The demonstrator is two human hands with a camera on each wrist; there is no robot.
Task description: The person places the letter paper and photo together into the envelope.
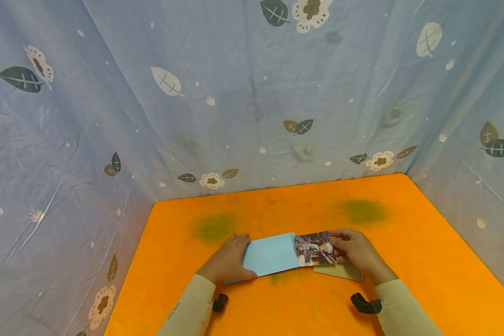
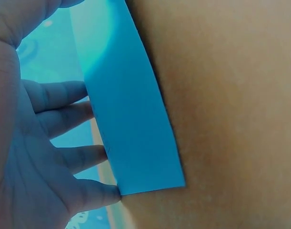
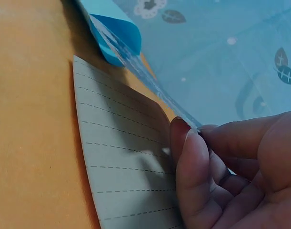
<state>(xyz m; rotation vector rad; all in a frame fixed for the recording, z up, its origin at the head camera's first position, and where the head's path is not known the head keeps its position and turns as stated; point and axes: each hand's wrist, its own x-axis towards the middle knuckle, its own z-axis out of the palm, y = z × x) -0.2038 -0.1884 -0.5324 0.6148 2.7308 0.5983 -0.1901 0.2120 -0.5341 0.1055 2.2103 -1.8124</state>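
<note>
A light blue paper envelope (image 1: 273, 254) lies lengthwise near the table's front. My left hand (image 1: 231, 260) grips its left end, thumb at the near edge and fingers along the far edge. From the envelope's right end extends a colourful picture card (image 1: 316, 249), its left end hidden at the opening. My right hand (image 1: 357, 252) pinches the card's right end between thumb and fingers. In the right wrist view the blue mouth (image 3: 128, 36) bows open around the card's far end. Below the right hand is a beige sheet with dashed lines (image 3: 121, 143).
The orange tabletop (image 1: 277, 210) bears two dark greenish patches. Blue patterned curtains (image 1: 235, 116) stand around its back and sides. Black curved wrist pieces (image 1: 365, 304) show beside both sleeves.
</note>
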